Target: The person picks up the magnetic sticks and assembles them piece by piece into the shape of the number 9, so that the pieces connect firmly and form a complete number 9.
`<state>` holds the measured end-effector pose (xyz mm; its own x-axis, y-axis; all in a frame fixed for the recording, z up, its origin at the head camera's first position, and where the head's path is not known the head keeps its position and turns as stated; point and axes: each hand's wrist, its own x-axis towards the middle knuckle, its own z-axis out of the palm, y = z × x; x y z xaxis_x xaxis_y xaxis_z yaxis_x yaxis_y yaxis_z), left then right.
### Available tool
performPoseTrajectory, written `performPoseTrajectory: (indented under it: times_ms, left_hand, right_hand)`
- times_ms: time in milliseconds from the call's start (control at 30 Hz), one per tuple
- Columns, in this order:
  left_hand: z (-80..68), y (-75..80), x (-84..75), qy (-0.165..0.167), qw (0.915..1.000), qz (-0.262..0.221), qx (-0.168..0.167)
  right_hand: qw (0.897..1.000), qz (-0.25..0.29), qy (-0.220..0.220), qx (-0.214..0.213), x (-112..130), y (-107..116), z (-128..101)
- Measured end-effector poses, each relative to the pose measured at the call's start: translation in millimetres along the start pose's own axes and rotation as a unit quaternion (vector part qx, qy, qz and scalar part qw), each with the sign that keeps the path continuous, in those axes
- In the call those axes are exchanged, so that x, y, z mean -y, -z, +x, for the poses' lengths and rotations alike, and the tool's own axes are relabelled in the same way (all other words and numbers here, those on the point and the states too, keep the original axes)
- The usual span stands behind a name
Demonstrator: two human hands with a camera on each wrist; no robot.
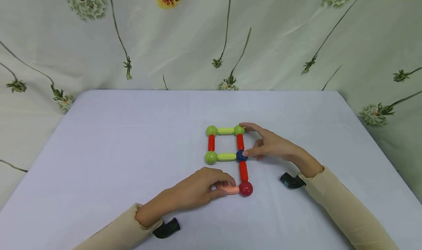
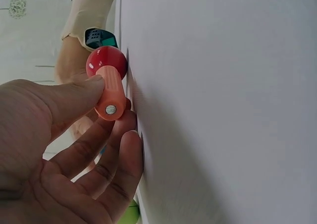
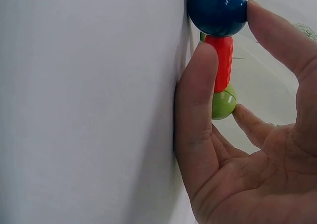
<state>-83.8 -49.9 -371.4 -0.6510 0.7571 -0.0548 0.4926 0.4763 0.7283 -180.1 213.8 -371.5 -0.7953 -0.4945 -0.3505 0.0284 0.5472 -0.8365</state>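
Note:
My left hand (image 1: 199, 187) pinches an orange magnetic rod (image 2: 113, 90) between thumb and fingers; its bare metal end faces the left wrist camera. The rod's other end meets a red ball (image 1: 245, 189). From that ball a red rod (image 1: 243, 171) runs up to a blue ball (image 1: 240, 157), one corner of a flat square of rods and balls. My right hand (image 1: 275, 144) lies along the square's right side. Its thumb touches the blue ball and its index finger reaches the green ball (image 1: 239, 129) at the far right corner; its other fingers lie loosely by the tabletop.
Two more green balls, far left (image 1: 211, 130) and near left (image 1: 211, 157), complete the square's corners. Yellow-green rods (image 1: 226, 131) form its far and near sides. A white cloth (image 1: 132, 144) covers the table; a flowered curtain (image 1: 191, 41) hangs behind.

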Motion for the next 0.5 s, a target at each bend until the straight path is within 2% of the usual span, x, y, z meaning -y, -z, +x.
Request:
performPoseTrajectory:
  times_ms: [167, 367, 500]
  left_hand:
    - [-1.3, -3.1, 2.1, 0.005, 0.9999, -0.015, 0.005]
    - [-1.4, -3.3, 2.8, 0.002, 1.0000, 0.005, 0.000]
    - [-2.9, 0.2, 0.8, 0.022, 0.9998, 0.006, -0.001]
  right_hand:
    - [1.000, 0.003, -0.002, 0.008, -4.2, -2.7, 0.4]
    - [1.000, 0.003, 0.000, 0.009, -4.1, -3.1, -0.3]
    - [1.000, -0.008, -0.001, 0.011, -2.3, 0.1, -3.7]
